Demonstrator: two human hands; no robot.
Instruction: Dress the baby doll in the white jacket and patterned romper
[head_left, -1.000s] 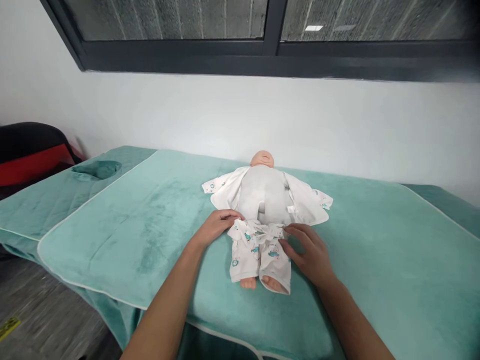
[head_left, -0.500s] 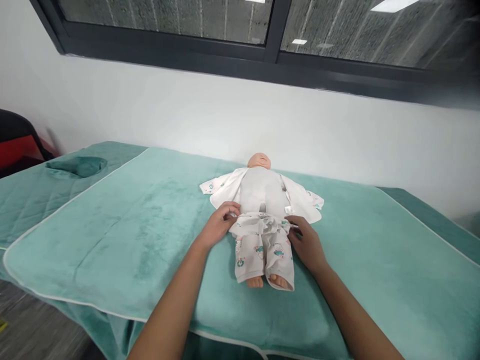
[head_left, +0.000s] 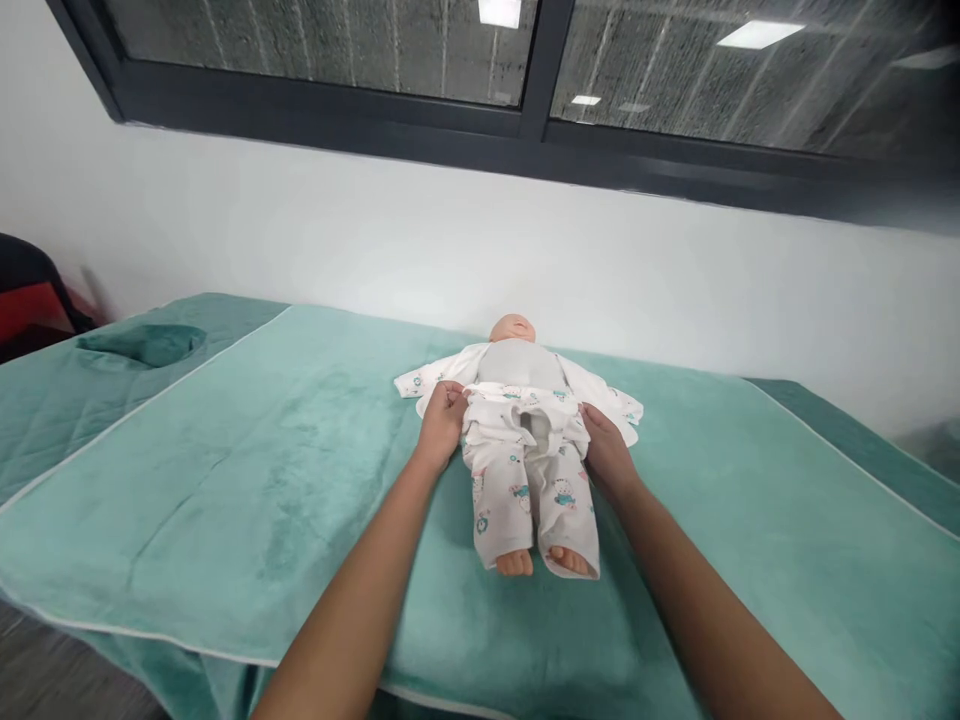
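A baby doll (head_left: 517,366) lies on its back on a teal towel (head_left: 247,470), head toward the wall. It wears white printed trousers (head_left: 525,470) and lies on an open white printed jacket (head_left: 607,398). My left hand (head_left: 441,422) pinches the trousers' waistband at the doll's left side. My right hand (head_left: 606,450) grips the waistband on the other side. The waistband sits at the doll's belly. Bare feet stick out of the trouser legs.
The towel covers a teal padded table (head_left: 90,390) with a face hole (head_left: 142,343) at the far left. A white wall and a dark window frame (head_left: 525,130) stand behind. A black and red object (head_left: 26,290) shows at the left edge.
Both hands have pulled the trousers' waistband up from the doll's thighs to its belly. The camera has tilted and shifted slightly.
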